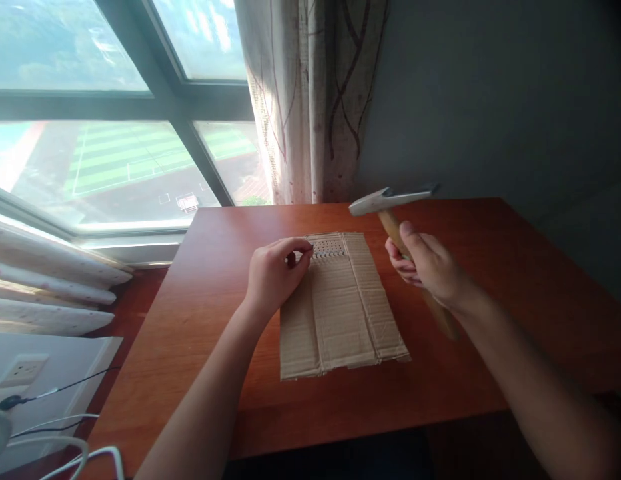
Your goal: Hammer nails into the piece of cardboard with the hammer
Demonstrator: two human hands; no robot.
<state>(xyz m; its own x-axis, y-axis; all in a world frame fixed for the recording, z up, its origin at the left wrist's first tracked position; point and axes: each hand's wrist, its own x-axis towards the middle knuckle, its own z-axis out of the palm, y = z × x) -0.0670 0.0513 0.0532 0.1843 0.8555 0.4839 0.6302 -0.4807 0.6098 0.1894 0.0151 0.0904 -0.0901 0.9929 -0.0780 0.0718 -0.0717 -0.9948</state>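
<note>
My right hand (430, 265) is wrapped around the wooden handle of a hammer (390, 223). The hammer's metal head is raised above the table, to the right of a piece of cardboard (340, 313). Over the cardboard's upper left part, my left hand (280, 270) is closed in a pinch, thumb against index finger. What lies between those fingertips is too small to make out. Just right of them, rows of small dark dots (329, 248) mark the cardboard's top, with a line of short, slanted, nail-like bits along their lower edge.
The cardboard lies flat on a reddish-brown wooden table (205, 267). Behind the table hang patterned curtains (300, 100) beside a large window (115, 147). White and black cables (65, 440) and a wall socket (25, 370) are at the lower left.
</note>
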